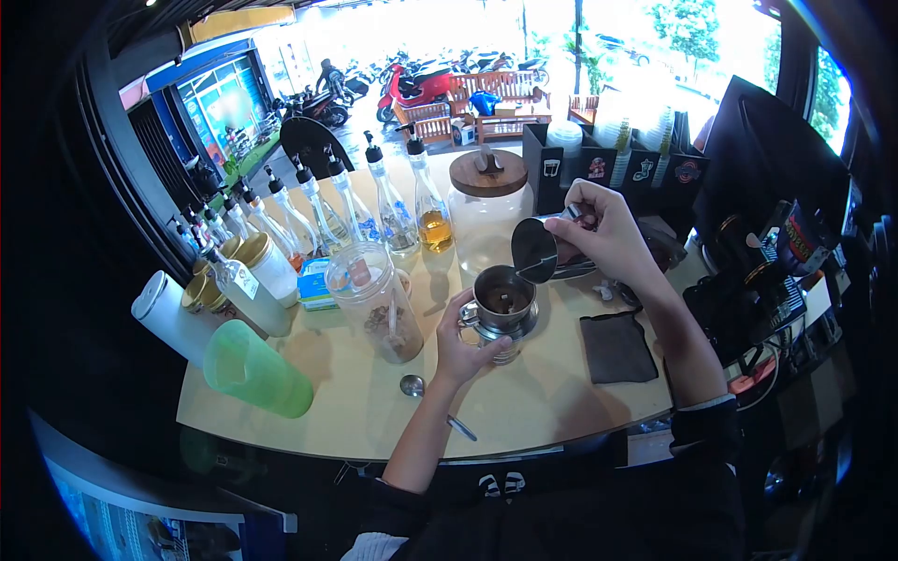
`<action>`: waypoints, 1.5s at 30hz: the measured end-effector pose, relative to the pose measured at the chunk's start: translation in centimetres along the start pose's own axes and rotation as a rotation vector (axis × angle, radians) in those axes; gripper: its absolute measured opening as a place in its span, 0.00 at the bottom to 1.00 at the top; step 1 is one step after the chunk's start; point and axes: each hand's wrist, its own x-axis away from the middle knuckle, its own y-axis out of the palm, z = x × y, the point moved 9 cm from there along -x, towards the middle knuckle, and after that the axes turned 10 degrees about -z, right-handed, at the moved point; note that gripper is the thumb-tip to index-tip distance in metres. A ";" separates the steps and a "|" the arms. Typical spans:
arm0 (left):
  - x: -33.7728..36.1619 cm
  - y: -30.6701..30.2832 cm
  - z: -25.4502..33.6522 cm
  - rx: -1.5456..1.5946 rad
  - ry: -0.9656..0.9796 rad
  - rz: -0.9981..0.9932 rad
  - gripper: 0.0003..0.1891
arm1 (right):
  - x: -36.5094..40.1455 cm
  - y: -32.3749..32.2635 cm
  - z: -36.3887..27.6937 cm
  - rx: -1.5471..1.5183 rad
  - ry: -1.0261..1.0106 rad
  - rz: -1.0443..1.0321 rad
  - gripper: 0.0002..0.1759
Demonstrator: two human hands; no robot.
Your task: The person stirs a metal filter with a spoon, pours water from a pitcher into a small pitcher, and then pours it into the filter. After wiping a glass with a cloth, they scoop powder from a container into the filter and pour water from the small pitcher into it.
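My left hand point(460, 341) is closed around the side of a metal drip filter point(503, 316), which sits on top of a glass point(506, 353). Dark matter shows inside the filter's cup. Above it, my right hand point(603, 229) grips a small metal jug point(535, 251) by the handle, its rim tilted down over the filter. Left of these stands a clear plastic jar point(379, 313) with brown contents low inside. A spoon point(412, 385) lies on the table, partly hidden under my left wrist.
Pump bottles point(432, 210) line the table's back left. A wooden-lidded glass jar point(490, 220) stands behind the filter. A green pitcher point(257, 369) is at front left, a folded dark cloth point(617, 348) at right. A black cup holder point(599, 164) stands at the back.
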 end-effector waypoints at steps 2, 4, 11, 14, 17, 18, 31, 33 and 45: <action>0.0 0.0 0.0 -0.022 0.010 -0.003 0.43 | -0.1 0.1 0.2 -0.020 -0.001 0.002 0.15; 0.0 0.0 0.0 -0.005 -0.012 -0.010 0.43 | -0.4 0.0 0.4 0.051 -0.013 0.012 0.16; 0.0 0.0 -0.1 0.009 -0.001 -0.011 0.43 | -0.5 0.6 0.0 0.043 0.043 0.033 0.11; 0.0 0.0 0.0 0.012 0.006 -0.007 0.43 | -0.5 0.6 -0.3 0.080 0.037 0.037 0.11; 0.0 0.0 0.0 0.028 -0.026 0.000 0.43 | -0.4 0.3 0.1 0.015 0.038 0.053 0.12; 0.0 0.0 0.0 0.017 -0.020 -0.002 0.43 | -0.4 0.1 0.5 0.016 0.038 0.053 0.12; 0.0 0.0 -0.2 0.044 -0.003 0.006 0.44 | 3.7 -4.3 12.7 -0.427 0.080 0.352 0.12; -0.1 0.1 -0.3 0.045 -0.008 -0.003 0.44 | 5.1 -3.5 15.3 -0.529 0.113 0.376 0.12; 0.4 -3.0 0.9 0.040 0.123 0.154 0.36 | 7.2 1.7 22.8 -0.736 0.102 0.501 0.13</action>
